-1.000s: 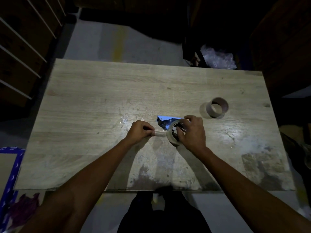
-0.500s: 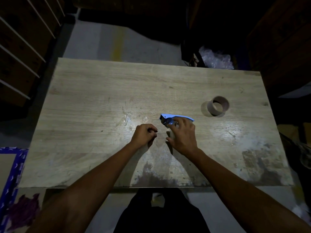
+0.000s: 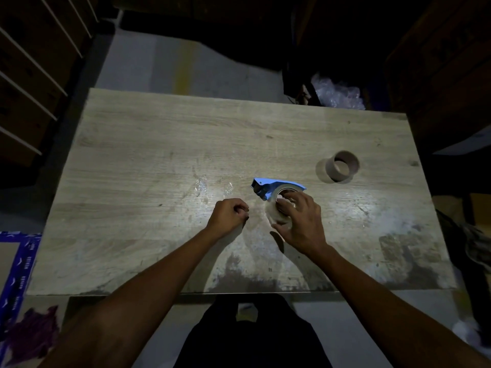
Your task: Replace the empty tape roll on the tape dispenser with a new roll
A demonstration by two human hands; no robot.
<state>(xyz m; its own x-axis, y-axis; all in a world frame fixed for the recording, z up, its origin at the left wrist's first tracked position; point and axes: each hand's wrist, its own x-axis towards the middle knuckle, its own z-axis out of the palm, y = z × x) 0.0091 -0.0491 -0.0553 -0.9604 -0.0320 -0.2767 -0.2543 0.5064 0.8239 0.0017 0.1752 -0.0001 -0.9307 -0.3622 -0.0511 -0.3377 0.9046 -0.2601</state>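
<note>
Just right of frame centre, our right hand [image 3: 301, 221] curls round the new pale translucent tape roll [image 3: 271, 209], fingers inside its core, against the blue plastic tape dispenser [image 3: 261, 185]. Our left hand [image 3: 228, 215] is curled tight; we cannot tell whether it pinches a tape end. The roll seems light and stiff, so we would grip it by core and rim.

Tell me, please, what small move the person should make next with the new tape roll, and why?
Probably press the new tape roll fully onto the blue dispenser. The right hand grips the roll, fingers in its hole, right against the dispenser, though whether it is seated is unclear; the empty core already stands aside.
</note>
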